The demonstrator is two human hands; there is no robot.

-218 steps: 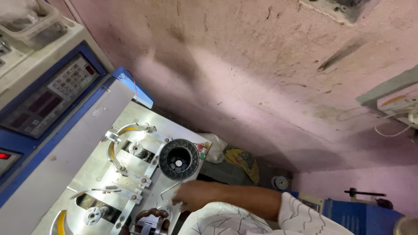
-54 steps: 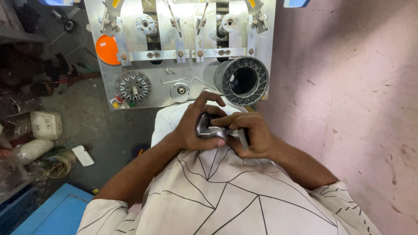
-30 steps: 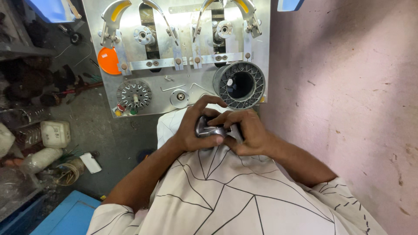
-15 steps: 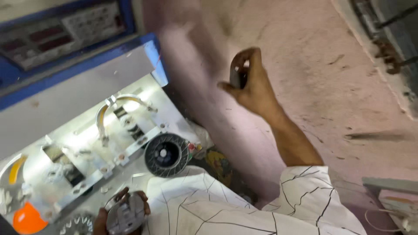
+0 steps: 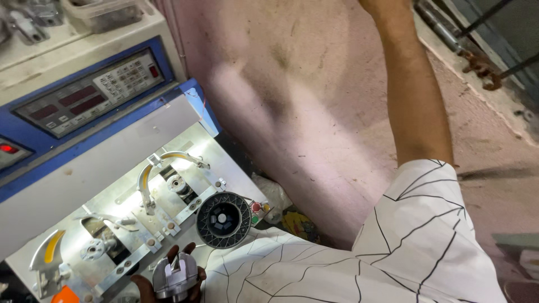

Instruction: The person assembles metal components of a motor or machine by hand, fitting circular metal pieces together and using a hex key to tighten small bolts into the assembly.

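Metal part (image 5: 175, 276) is clamped in the left hand (image 5: 168, 280) beside the black wound ring (image 5: 223, 219); right hand out of frame.

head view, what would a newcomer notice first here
The lit white machine bed at lower left draws the eye, with its curved metal guides and a round black ribbed part near the front edge. At the bottom edge the left hand holds a small silver metal part. The right arm stretches up the pink wall; its hand is out of frame.
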